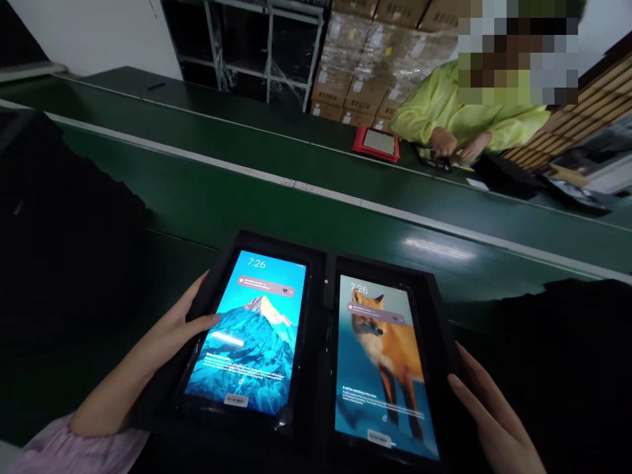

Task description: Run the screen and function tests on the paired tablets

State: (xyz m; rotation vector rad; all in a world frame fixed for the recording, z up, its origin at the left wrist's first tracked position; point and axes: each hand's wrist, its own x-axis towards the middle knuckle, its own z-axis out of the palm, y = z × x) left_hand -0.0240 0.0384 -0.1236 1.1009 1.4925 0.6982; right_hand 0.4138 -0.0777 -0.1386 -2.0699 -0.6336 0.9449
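Observation:
Two lit tablets lie side by side in black open boxes in front of me, both showing 7:26. The left tablet (251, 329) has a snowy mountain on its screen; the right tablet (380, 368) shows a fox. My left hand (182, 322) grips the outer side of the left black box (222, 257), its thumb over the tablet's edge. On the far right side, my right hand (486, 401) clasps the right black box (439, 309), thumb on top and fingers along the wall. A small barcode label sits at the bottom of each screen.
Dark piles, blurred, stand at the left (64, 243) and right (567, 342). A pale rail (237, 166) crosses the green bench (197, 184). Beyond it, a co-worker in a yellow top (434, 99) handles small parts near a red-cased tablet (378, 143). Wrapped cartons (365, 85) are stacked behind.

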